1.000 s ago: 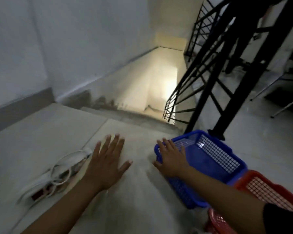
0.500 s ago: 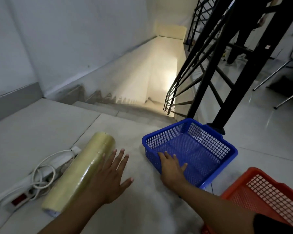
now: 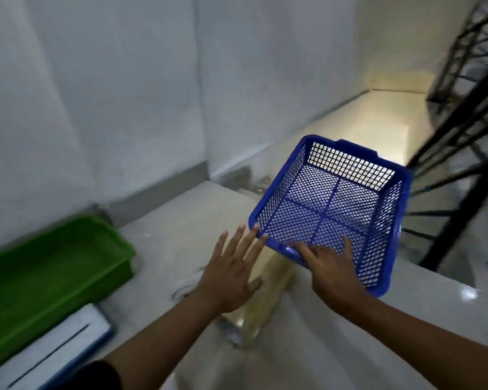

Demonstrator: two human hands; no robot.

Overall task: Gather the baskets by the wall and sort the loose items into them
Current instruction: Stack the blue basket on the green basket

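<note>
We see the right hand [image 3: 331, 267] gripping the tilted blue basket [image 3: 333, 209] by its near rim — apparently lifted; left hand [image 3: 231, 273] spread open.

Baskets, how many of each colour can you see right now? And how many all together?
Blue basket: 1, lifted off the floor, with the right hand gripping its near rim.
Green basket: 1, on the floor by the wall.
Total: 2 baskets.
</note>
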